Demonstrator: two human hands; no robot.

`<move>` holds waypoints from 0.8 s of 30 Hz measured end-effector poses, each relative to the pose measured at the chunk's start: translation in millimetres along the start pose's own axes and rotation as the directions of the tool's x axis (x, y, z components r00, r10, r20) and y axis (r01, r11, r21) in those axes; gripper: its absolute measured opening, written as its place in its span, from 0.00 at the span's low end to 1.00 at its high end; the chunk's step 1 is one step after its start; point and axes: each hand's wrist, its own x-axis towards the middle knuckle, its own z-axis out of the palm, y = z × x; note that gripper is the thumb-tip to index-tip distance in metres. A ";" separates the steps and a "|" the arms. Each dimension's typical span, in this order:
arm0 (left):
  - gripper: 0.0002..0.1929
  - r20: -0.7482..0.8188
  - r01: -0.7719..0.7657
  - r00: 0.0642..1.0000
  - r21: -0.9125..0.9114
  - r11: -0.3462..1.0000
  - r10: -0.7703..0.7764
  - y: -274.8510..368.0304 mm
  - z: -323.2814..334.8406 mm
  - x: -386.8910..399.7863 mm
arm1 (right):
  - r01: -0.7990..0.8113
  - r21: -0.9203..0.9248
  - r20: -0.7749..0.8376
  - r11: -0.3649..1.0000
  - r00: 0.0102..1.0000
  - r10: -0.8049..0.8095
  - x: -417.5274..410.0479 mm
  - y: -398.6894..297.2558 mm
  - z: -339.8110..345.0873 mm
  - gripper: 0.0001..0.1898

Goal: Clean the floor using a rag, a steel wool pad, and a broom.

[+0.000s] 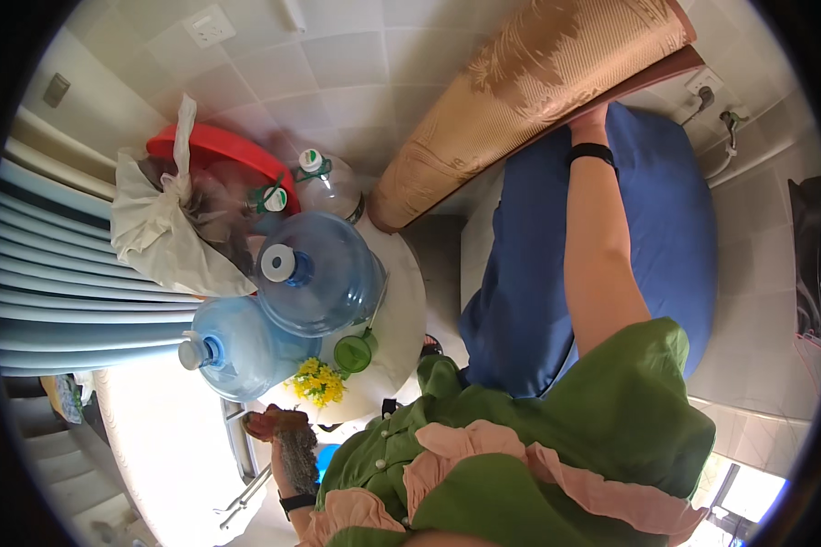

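Observation:
At the upper right my right hand (pixel 590 117) is at the lower edge of a rolled tan mat (pixel 520 89) with a leaf pattern and brown border. The mat stands tilted against the tiled wall, and my fingers are hidden behind its edge. Under my right forearm spreads a dark blue cloth cover (pixel 663 225) over a bulky thing. At the lower left my left hand (pixel 263 425) holds a grey shaggy cloth (pixel 297 455), which hangs back along the wrist. Near this hand are yellow flowers (pixel 317 383) and a green mesh cup (pixel 353 353).
Two large blue water bottles (pixel 321 273) and a smaller clear bottle (pixel 335 188) crowd a round white table (pixel 407 294). Behind them are a red basin (pixel 226 154) and a tied white plastic bag (pixel 154 232). A pleated blue curtain (pixel 75 273) hangs at left. A plugged socket (pixel 705 89) is at right.

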 end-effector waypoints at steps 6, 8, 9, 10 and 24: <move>0.24 0.051 0.040 0.998 0.022 0.999 -0.041 -11.2 -43.1 4.8 | 0.003 -0.027 0.074 1.000 0.997 -0.001 -4.0 10.9 14.3 0.40; 0.24 0.068 0.078 0.995 0.019 0.997 -0.079 -11.7 -37.0 11.3 | 0.006 -0.050 0.097 0.999 0.995 -0.001 -12.0 17.9 19.8 0.40; 0.24 0.084 0.112 0.990 0.017 0.994 -0.113 -11.3 -34.0 13.1 | 0.006 -0.061 0.107 0.998 0.994 0.000 -14.0 20.8 22.7 0.40; 0.25 0.094 0.068 0.993 -0.034 0.997 -0.065 -14.0 -31.9 17.7 | 0.004 -0.079 0.114 0.997 0.993 0.005 -18.6 25.5 24.3 0.40; 0.27 0.312 -0.174 0.937 0.029 0.984 0.156 41.4 124.0 0.0 | -0.145 -0.369 0.097 0.918 0.976 0.194 -53.2 144.5 47.3 0.40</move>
